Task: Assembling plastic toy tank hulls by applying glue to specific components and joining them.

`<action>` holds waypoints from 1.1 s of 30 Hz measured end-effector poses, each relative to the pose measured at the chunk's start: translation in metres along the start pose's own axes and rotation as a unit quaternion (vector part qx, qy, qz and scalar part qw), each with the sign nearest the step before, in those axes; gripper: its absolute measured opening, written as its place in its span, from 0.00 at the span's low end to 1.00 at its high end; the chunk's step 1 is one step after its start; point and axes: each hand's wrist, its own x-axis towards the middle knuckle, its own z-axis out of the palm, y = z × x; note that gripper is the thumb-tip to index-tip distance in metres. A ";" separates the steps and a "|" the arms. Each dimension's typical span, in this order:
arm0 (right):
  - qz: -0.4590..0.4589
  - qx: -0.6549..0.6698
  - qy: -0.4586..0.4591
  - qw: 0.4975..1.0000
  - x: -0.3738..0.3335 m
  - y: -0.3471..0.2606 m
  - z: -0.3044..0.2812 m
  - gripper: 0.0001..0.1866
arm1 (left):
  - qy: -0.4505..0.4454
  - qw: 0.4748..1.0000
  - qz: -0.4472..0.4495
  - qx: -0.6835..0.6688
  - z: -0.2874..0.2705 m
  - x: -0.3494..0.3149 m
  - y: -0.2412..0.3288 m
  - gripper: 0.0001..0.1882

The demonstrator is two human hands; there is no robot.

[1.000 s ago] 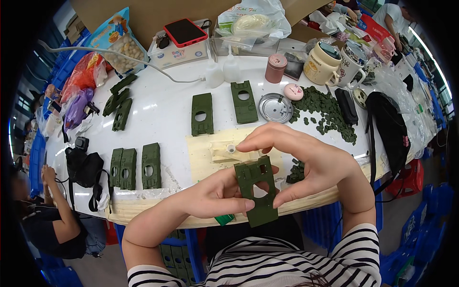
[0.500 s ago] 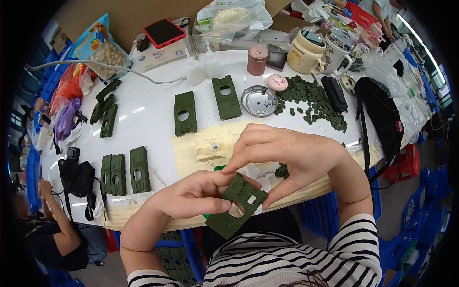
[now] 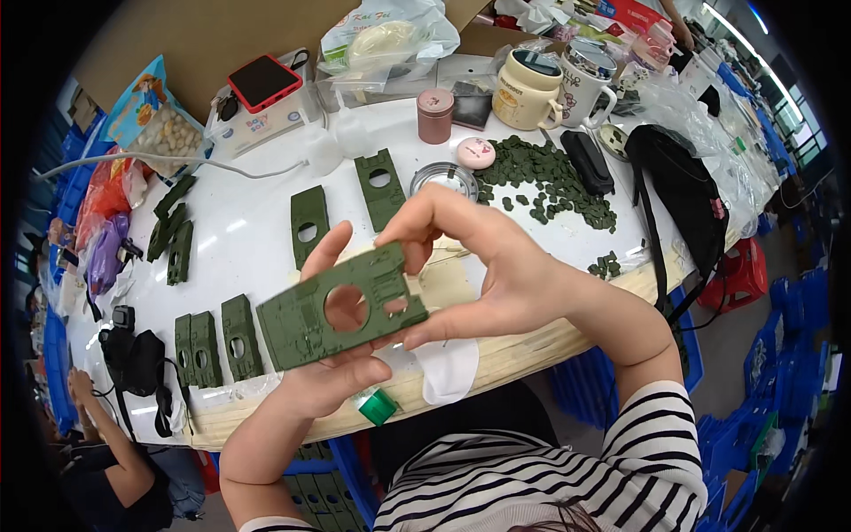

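Both my hands hold a dark green plastic model tank hull (image 3: 297,324), a long flat piece with a big round hole and a smaller opening near its right end. My left hand (image 3: 324,386) supports it from below and behind, with its thumb beneath the lower edge and a fingertip above the top edge. My right hand (image 3: 505,275) grips the right end between thumb and fingers. Part of the left hand shows through the round hole. Under the left hand is a small bright green object (image 3: 377,406), whose kind I cannot make out.
More green hulls (image 3: 239,337) lie at left and centre. Small green parts (image 3: 550,182) are heaped beside a round metal tin (image 3: 443,180). Mugs (image 3: 529,89), a black bag (image 3: 678,191) and white paper (image 3: 448,368) are around. Another person's hand (image 3: 80,386) shows at far left.
The hull has come up and left, turning so its long side lies nearly across the view. Both hands moved with it and changed their hold. The whole view has shifted somewhat.
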 end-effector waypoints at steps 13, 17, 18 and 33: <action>0.328 -0.298 -0.094 0.891 -0.077 -0.029 -0.102 0.09 | 0.017 0.998 -0.042 0.043 0.000 -0.004 0.007 0.44; 0.370 -0.295 -0.100 0.875 -0.116 -0.018 -0.107 0.08 | 0.013 0.998 -0.046 0.047 -0.005 -0.006 0.003 0.44; 0.365 -0.302 -0.088 0.876 -0.119 -0.016 -0.104 0.07 | 0.013 0.998 -0.047 0.049 -0.006 -0.007 0.002 0.44; 0.372 -0.286 0.058 0.881 -0.108 -0.027 -0.081 0.04 | -0.020 0.994 -0.101 -0.031 0.002 -0.001 0.019 0.36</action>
